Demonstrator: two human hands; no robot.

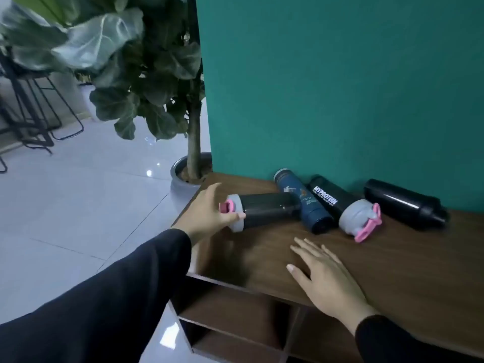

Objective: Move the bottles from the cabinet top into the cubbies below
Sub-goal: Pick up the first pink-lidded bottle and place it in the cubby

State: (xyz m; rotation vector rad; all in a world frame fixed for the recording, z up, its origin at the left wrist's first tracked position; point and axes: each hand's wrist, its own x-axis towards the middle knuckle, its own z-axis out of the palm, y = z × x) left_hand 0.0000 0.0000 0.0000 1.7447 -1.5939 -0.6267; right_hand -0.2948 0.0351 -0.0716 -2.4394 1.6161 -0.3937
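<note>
Dark wood runs under everything here: the cabinet top [262, 252] carries four bottles lying on their sides, and I take the blue bottle [303, 203] as my marker. My left hand [207, 213] is at the grey cap end of the black bottle [264, 209] that lies to the left of the blue one, its far end touching or nearly touching it; my fingers are curled loosely round the cap with the thumb lifted, so I judge this a closing grasp, not a firm hold yet. My right hand [324, 279] hangs in front of the blue bottle, flat and spread, holding nothing; I cannot tell if it touches the wood. Just right of the blue bottle lies the lettered bottle [327, 199] with a grey cap and pink loop, and further right, apart, the plain black bottle [403, 205]. The cubbies [235, 310] open below the front edge. The risk I see is rolling: if I pull the cap sideways, this bottle can slip out and roll off the left edge near the plant pot [180, 174]. Dragging it may also nudge the blue bottle and start the others rolling forward. A grip on the cap alone might let it tip.
</note>
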